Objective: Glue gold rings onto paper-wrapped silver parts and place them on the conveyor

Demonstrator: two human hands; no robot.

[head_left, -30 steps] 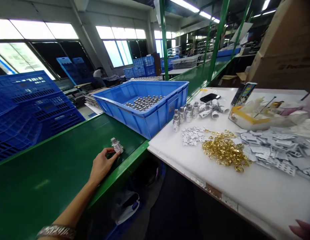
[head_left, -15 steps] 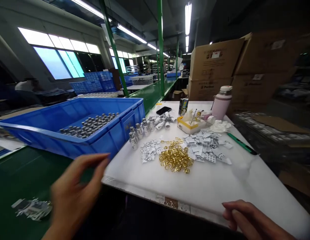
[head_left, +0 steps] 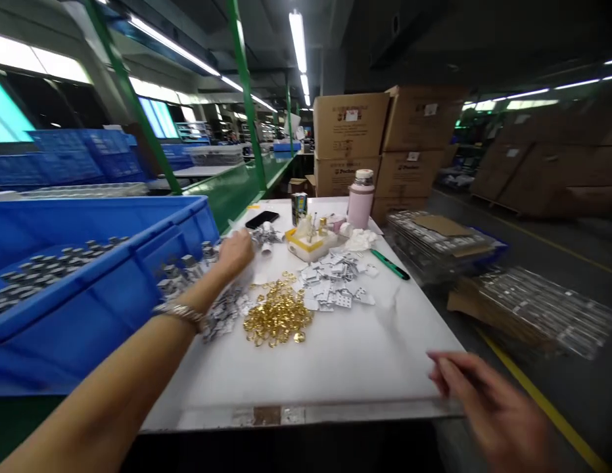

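Note:
My left hand (head_left: 238,253) reaches over the table to the loose white-and-silver cylindrical parts (head_left: 267,235) at the back left. Its fingers point away from me and are blurred, so any hold is hidden. Beneath that forearm, partly covered, lie a heap of small grey-white pieces (head_left: 225,314) and a row of upright silver parts (head_left: 175,279). Above the table's right front edge, my right hand (head_left: 490,397) has thumb and fingertips pinched together; anything between them is too small to make out. Gold rings (head_left: 279,315) form a pile mid-table, beside flat white pieces with holes (head_left: 338,282).
A blue bin (head_left: 133,253) with rows of grey parts stands left. Further back are a phone (head_left: 262,219), a yellow-edged tray (head_left: 306,248), a printed can or carton (head_left: 299,209) and a pink flask (head_left: 361,202). A green tool (head_left: 390,264) lies near the right edge.
My left hand has moved from beside the table's left corner forward and right to the cylindrical parts. The view has turned right. My right hand stays pinched near the front edge.

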